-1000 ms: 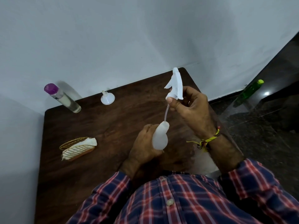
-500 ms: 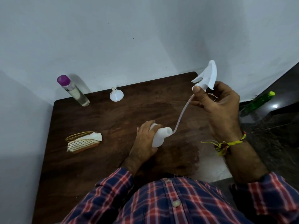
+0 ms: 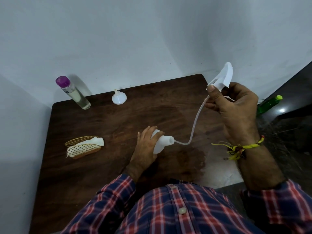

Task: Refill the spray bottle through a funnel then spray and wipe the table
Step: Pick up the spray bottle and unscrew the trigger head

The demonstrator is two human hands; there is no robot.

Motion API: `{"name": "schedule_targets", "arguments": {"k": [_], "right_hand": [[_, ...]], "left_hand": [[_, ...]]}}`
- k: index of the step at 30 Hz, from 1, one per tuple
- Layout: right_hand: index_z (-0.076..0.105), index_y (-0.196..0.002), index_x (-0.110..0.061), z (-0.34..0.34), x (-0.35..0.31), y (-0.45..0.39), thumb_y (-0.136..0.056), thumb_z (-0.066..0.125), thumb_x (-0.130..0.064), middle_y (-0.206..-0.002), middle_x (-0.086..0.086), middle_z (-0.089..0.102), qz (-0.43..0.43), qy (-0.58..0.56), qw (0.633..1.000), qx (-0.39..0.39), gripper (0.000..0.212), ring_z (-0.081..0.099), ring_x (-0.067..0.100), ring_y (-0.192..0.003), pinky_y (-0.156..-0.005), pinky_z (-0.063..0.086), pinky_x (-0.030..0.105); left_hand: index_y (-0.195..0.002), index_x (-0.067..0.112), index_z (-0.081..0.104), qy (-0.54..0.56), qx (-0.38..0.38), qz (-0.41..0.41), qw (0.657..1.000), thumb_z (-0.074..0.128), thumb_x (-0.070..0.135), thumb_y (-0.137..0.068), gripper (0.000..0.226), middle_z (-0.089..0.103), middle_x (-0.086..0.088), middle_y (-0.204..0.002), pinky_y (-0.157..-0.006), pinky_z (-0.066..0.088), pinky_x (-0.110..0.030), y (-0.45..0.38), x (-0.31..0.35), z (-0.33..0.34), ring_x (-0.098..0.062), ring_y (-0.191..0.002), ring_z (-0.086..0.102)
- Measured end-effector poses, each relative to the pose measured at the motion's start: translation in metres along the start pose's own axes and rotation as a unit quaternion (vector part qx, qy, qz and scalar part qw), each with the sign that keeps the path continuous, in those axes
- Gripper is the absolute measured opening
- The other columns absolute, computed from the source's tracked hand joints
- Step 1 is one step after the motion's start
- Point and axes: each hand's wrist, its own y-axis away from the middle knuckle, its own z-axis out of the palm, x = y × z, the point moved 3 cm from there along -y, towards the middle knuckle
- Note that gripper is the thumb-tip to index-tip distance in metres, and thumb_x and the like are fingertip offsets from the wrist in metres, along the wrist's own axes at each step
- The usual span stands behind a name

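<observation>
My left hand (image 3: pixel 144 146) grips the white spray bottle (image 3: pixel 160 144) at the middle of the dark wooden table (image 3: pixel 104 125), its open neck tilted to the right. My right hand (image 3: pixel 234 105) holds the white trigger spray head (image 3: pixel 222 78) up above the table's right edge. The head's thin tube (image 3: pixel 194 127) curves down, and its tip is still just inside the bottle's neck. A small white funnel (image 3: pixel 119 98) stands upside down near the back edge. A clear refill bottle with a purple cap (image 3: pixel 72 92) stands at the back left.
A gold wire holder with white tissue (image 3: pixel 84 146) lies on the left of the table. A green bottle (image 3: pixel 268 104) stands on the dark floor to the right. White walls close in behind and to the left of the table.
My right hand has lifted the spray head up and to the right, drawing the tube almost out of the bottle. My left hand lowered the bottle and tipped it to the right.
</observation>
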Motion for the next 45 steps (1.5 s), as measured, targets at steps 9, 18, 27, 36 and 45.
{"name": "schedule_targets", "arguments": {"k": [9,18,27,36,45], "right_hand": [[0.066,-0.111,0.006,0.0,-0.008,0.003,-0.081,0.079,-0.02,-0.083,0.01,0.069,0.002,0.022,1.0,-0.011,0.042,0.07,0.019,-0.069,-0.062,0.06,0.032],[0.068,-0.112,0.002,-0.007,-0.008,0.002,-0.082,0.079,-0.022,-0.09,0.016,0.071,-0.005,0.044,0.999,-0.03,0.04,0.07,0.019,-0.071,-0.064,0.06,0.031],[0.074,-0.1,-0.006,0.027,0.07,0.003,-0.076,0.082,-0.035,-0.09,0.008,0.072,-0.072,0.414,0.896,-0.143,0.039,0.067,0.021,-0.08,-0.069,0.05,0.025],[0.049,-0.131,-0.007,0.072,0.204,0.027,-0.09,0.065,-0.032,-0.128,0.015,0.052,-0.006,0.62,0.731,-0.285,0.051,0.058,0.034,-0.114,-0.092,0.048,0.043],[0.041,-0.135,0.0,0.073,0.245,0.016,-0.086,0.07,-0.033,-0.126,0.018,0.053,0.04,0.635,0.718,-0.284,0.066,0.059,0.036,-0.113,-0.089,0.05,0.045]], "left_hand": [[-0.14,0.031,0.042,0.04,0.02,-0.015,0.999,0.082,0.025,-0.073,0.079,0.032,-0.002,-0.153,-0.115,0.024,-0.063,-0.001,-0.005,-0.001,-0.023,-0.145,0.024],[-0.144,0.027,0.038,0.148,0.018,-0.112,0.982,0.089,0.025,-0.066,0.094,0.021,0.0,-0.154,-0.111,0.033,-0.038,0.015,-0.015,0.003,-0.017,-0.137,0.03],[-0.141,0.019,0.041,0.219,0.043,-0.213,0.951,0.093,0.035,-0.059,0.097,0.042,0.0,-0.142,-0.108,0.04,-0.04,0.027,-0.025,0.021,-0.016,-0.128,0.041],[-0.144,0.013,0.037,0.244,0.039,-0.232,0.941,0.092,0.027,-0.062,0.1,0.039,-0.006,-0.148,-0.114,0.03,-0.037,0.03,-0.032,0.027,-0.021,-0.136,0.038],[-0.146,0.012,0.037,0.256,0.059,-0.251,0.932,0.093,0.016,-0.059,0.103,0.036,-0.008,-0.15,-0.116,0.032,-0.042,0.044,-0.045,0.03,-0.024,-0.139,0.036]]}}
